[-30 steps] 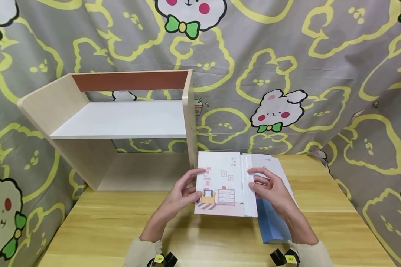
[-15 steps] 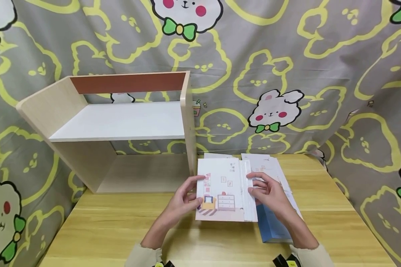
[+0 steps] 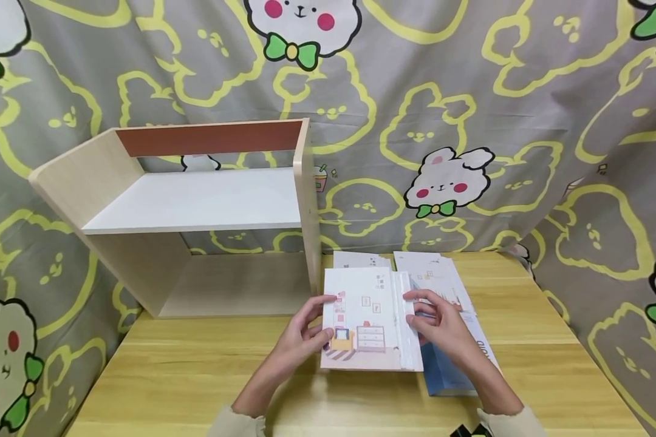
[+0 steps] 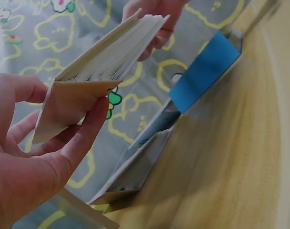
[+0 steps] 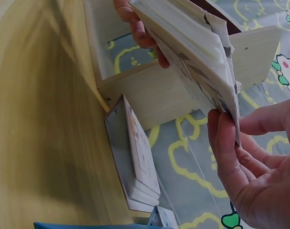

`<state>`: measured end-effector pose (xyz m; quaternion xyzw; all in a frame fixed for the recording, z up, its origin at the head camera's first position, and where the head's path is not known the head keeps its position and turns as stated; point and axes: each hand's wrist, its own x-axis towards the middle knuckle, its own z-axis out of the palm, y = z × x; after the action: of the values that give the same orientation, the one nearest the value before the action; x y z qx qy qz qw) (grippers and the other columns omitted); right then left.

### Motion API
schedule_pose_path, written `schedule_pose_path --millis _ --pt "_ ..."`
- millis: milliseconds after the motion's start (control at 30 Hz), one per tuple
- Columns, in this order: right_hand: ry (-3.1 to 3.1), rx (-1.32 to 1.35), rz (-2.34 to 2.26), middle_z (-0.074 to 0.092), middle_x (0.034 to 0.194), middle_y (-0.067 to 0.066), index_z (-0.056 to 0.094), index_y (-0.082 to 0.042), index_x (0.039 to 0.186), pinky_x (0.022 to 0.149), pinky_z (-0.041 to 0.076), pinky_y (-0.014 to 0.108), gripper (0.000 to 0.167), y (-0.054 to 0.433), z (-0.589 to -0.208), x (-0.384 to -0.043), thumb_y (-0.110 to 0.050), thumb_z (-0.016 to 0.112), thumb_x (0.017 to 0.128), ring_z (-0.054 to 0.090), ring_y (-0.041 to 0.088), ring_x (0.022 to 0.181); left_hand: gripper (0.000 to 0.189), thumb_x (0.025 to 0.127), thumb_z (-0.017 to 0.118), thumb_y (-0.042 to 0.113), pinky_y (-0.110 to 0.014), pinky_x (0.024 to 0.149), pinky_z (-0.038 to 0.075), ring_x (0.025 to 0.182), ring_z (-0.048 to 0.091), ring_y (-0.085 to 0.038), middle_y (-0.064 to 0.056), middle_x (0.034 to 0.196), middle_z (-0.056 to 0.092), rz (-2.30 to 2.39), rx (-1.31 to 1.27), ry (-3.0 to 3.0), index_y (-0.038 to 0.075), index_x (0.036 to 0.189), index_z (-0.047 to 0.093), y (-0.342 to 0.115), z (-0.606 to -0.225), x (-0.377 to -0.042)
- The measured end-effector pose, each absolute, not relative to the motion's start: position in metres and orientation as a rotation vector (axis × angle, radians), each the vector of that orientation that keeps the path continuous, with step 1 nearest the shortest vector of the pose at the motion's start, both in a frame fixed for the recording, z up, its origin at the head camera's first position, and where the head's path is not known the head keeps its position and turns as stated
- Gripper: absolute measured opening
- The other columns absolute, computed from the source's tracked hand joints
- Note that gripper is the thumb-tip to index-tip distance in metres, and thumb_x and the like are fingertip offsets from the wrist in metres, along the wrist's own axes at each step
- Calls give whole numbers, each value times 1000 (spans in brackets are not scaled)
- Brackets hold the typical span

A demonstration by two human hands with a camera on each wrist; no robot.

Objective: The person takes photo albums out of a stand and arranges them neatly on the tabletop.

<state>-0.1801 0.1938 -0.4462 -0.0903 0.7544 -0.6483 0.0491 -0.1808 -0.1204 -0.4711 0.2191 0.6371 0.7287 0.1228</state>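
Observation:
Both hands hold a white book (image 3: 369,309) above the table, its cover printed with a bed and a chest of drawers. My left hand (image 3: 295,340) pinches the left edge, thumb on the cover. On the opposite side, by a strip of what looks like clear tape, my right hand (image 3: 443,321) grips the edge. Page edges of the book (image 4: 111,52) show in the left wrist view. In the right wrist view the right fingers pinch a corner of the book (image 5: 192,62). Behind it lies another white book (image 3: 361,260), partly hidden.
A wooden bookshelf (image 3: 197,200) with a white middle board stands at the left. To the right lie a pale printed book (image 3: 421,261) and a blue book (image 3: 443,367), partly covered by the right arm. Patterned cloth (image 3: 361,121) hangs behind the wooden table (image 3: 197,376).
The held book has come down and slightly toward me, with both hands still on it. More of the white book behind it shows. The head view has shifted slightly.

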Motion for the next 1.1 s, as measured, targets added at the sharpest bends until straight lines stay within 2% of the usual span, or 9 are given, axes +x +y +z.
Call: schedule_pose_path --millis 267,600,933,1100 --pt "2284 -318 -1952 67 104 22 50 6 136 56 60 42 43 196 -452 -179 -2 66 97 70 21 74 60 98 63 -1 -24 73 58 110 64 -33 -28 145 45 2130 626 1850 9 153 39 -120 -478 -178" --pt "2243 -274 -1956 67 110 22 49 5 138 55 60 41 44 197 -459 -176 -1 66 97 71 23 79 60 98 63 -1 -25 74 58 112 64 -29 -25 148 41 2118 590 1839 9 152 39 -119 -484 -174" --pt "2219 -194 -1945 67 112 20 50 3 137 57 60 42 45 194 -465 -171 -4 68 96 68 21 76 59 96 65 -2 -34 89 58 123 60 -34 -26 148 43 2084 560 1860 3 150 41 -122 -492 -174" --pt "2196 -217 -1936 67 104 18 49 3 137 56 60 44 45 192 -468 -170 -4 67 97 67 21 74 58 95 65 -4 -37 88 59 123 60 -37 -27 147 44 2060 541 1858 3 148 42 -123 -495 -173"
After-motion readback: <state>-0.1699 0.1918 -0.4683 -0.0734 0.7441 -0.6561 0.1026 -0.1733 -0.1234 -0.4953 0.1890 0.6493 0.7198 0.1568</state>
